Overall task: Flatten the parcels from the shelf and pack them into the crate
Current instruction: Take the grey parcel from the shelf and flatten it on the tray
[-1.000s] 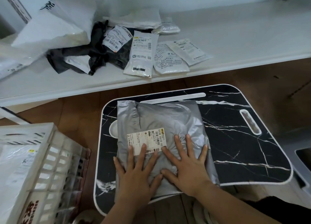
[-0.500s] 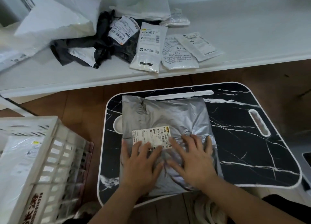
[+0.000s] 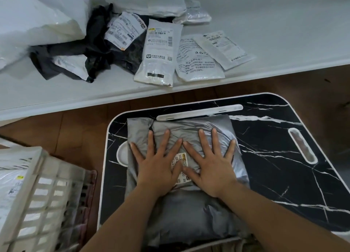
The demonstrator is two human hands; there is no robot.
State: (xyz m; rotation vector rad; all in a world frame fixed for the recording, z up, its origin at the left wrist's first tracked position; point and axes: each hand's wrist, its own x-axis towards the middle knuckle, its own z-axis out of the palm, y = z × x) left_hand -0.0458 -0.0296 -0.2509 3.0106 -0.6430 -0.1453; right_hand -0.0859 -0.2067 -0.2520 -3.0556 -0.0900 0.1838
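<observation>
- Now both hands flat on grey parcel (image 3: 189,213), lying on black marbled desk (image 3: 284,157).
- Left hand (image 3: 159,168), right hand (image 3: 210,168): fingers (image 3: 201,141) straight, spread apart, pressing down.
- Crate (image 3: 37,195) just left of desk.

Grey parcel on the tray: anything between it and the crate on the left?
Nothing visible. Both hands, left hand and right hand, press flat on the grey parcel; only bare floor separates the tray from the crate.
</observation>
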